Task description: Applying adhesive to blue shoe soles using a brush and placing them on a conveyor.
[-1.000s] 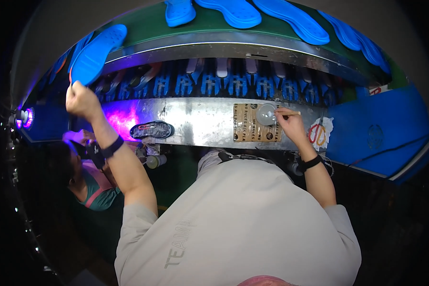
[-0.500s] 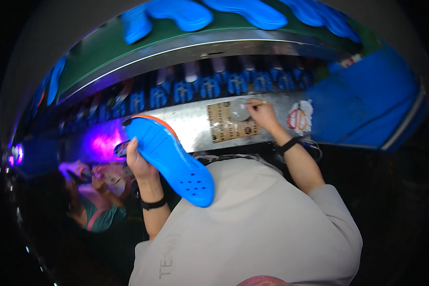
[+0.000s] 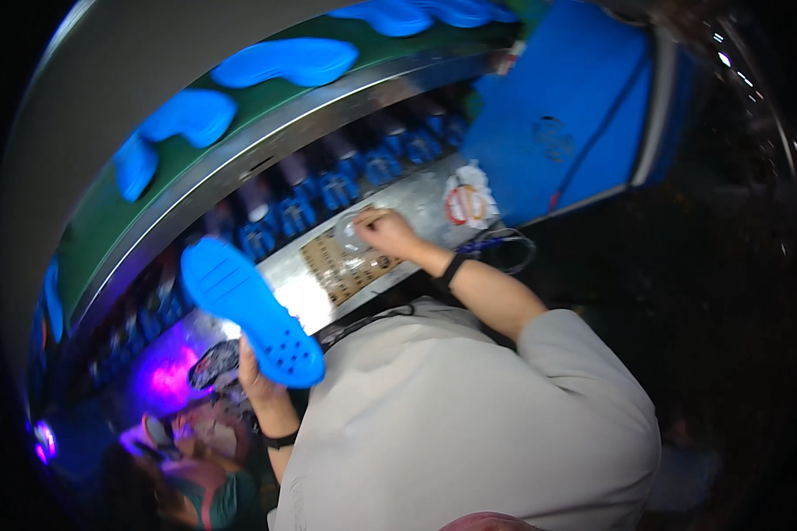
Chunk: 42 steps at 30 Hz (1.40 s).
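Note:
A blue shoe sole [image 3: 243,296] with grooves at one end and small holes at the other is in my left hand [image 3: 259,379]. My fingers close round its holed end, partly hidden behind it. Across the metal bench, my right hand [image 3: 388,234] is pinched over a round clear dish [image 3: 352,237]. Whatever the fingertips hold, if anything, is too small to make out. Under the dish lies a printed brown cardboard sheet [image 3: 335,276]. A speckled dark item [image 3: 214,363], its kind unclear, lies just left of my left hand.
Beyond the metal bench [image 3: 429,188], blue soles [image 3: 288,62] lie on a green belt [image 3: 173,181]. Blue clamp-like parts [image 3: 336,188] line the bench's far side. Red and orange bands [image 3: 468,205] sit near a blue panel [image 3: 562,106]. Another person [image 3: 205,482] is at lower left.
The view has swung round, tilting the bench. My left hand now grips nearer the sole's holed end, and its orange edge has gone from sight. My right hand stays at the dish.

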Available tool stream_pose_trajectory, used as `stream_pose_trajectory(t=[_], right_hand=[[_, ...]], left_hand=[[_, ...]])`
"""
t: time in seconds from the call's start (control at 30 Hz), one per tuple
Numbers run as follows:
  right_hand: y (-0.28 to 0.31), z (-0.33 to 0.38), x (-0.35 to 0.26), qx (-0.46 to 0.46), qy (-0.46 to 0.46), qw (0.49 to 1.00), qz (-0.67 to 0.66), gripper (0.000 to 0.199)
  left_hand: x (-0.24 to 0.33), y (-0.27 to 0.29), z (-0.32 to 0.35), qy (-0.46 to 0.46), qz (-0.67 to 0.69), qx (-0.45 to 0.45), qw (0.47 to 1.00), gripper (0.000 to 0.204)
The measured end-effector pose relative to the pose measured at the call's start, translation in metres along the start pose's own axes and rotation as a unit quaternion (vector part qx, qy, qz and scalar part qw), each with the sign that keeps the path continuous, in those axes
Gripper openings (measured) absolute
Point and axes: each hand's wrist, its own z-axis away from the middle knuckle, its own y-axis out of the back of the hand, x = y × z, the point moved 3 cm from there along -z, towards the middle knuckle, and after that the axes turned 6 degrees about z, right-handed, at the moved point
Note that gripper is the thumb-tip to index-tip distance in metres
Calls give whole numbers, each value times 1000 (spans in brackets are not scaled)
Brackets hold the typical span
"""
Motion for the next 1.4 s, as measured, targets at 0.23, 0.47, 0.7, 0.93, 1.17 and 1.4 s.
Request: stream_pose_trajectory(t=[0.23, 0.47, 0.7, 0.93, 1.17, 1.4], right_hand=[[39, 1, -86, -61, 8, 971, -230, 19], [54, -16, -174, -122, 113, 950, -264, 20], [46, -27, -190, -85, 159, 965, -192, 17], [55, -20, -188, -176, 219, 945, -170, 17], [57, -36, -182, -71, 166, 959, -216, 17], [61, -28, -195, -152, 240, 942, -180, 14]], left_hand=[[-3, -26, -8, 38, 6, -22, 999, 88], [5, -46, -1, 52, -28, -25, 998, 91], [14, -54, 5, 44, -66, -22, 997, 97], [17, -47, 5, 37, -63, -11, 997, 95], [21, -59, 5, 60, -90, -37, 993, 94], [30, -60, 1, 23, -121, -15, 992, 95]])
